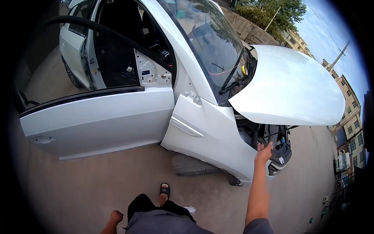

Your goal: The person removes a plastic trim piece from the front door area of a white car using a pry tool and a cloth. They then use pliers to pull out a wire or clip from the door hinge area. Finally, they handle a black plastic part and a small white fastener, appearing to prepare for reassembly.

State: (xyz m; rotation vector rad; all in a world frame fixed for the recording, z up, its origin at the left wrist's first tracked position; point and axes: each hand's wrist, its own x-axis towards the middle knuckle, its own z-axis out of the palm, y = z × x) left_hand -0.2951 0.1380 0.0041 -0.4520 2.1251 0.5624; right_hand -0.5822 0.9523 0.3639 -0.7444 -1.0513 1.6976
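My right arm reaches forward to the front corner of a white car. My right hand [264, 152] is at the inner edge of the white front fender [210, 134], beside dark parts of the engine bay [274, 136]. Its thumb and fingers are apart, and I see nothing held between them. Above the hand, the white hood [290, 85] stands raised. Low by my left side, my left hand [116, 217] hangs with its fingers curled in; nothing shows in it.
The front door [97, 121] stands wide open on the left, its frame reaching far out. A front tire [194, 165] shows under the fender. A yellow round object [244, 70] lies by the windshield base. My sandaled foot [165, 190] is on the concrete, near a pale crumpled thing [189, 209].
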